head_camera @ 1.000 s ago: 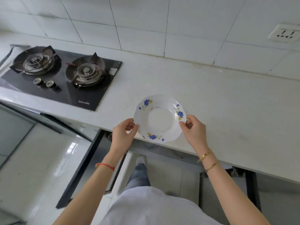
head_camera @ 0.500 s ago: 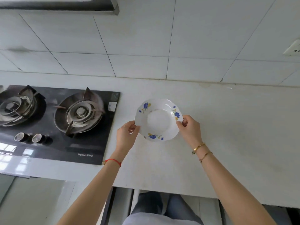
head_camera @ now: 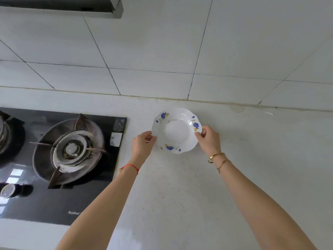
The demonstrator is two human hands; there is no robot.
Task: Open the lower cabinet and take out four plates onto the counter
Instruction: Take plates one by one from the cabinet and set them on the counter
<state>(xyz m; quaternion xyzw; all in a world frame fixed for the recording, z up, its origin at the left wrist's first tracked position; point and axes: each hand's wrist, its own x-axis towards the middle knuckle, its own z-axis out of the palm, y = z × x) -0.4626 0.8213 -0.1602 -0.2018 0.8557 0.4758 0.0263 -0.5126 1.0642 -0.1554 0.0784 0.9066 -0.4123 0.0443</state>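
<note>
At a white speckled kitchen surface [head_camera: 180, 186] backed by a wall of large pale tiles [head_camera: 153, 51], a person holds a single plate [head_camera: 175, 129] over the far part of the worktop, close to the seam where surface meets wall. Left of the plate, a black glass gas hob [head_camera: 59, 201] is set into the surface, its nearer burner [head_camera: 72, 150] ringed by a metal pan support, a round knob [head_camera: 8, 190] at the front left edge, and the underside of an extractor hood [head_camera: 59, 8] showing at the top left corner. Both bare forearms reach in from the bottom of the frame. The plate is white and shallow with a scalloped rim, printed with three sprays of blue flowers; whether its base already touches the surface cannot be told. The left hand [head_camera: 142, 147] has its grip clamped on the plate's left rim, thumb on top; a red string bracelet [head_camera: 130, 167] circles that wrist. The right hand [head_camera: 210, 138] has its grip clamped on the right rim beside a blue flower, and two gold bracelets [head_camera: 217, 156] sit on its wrist.
</note>
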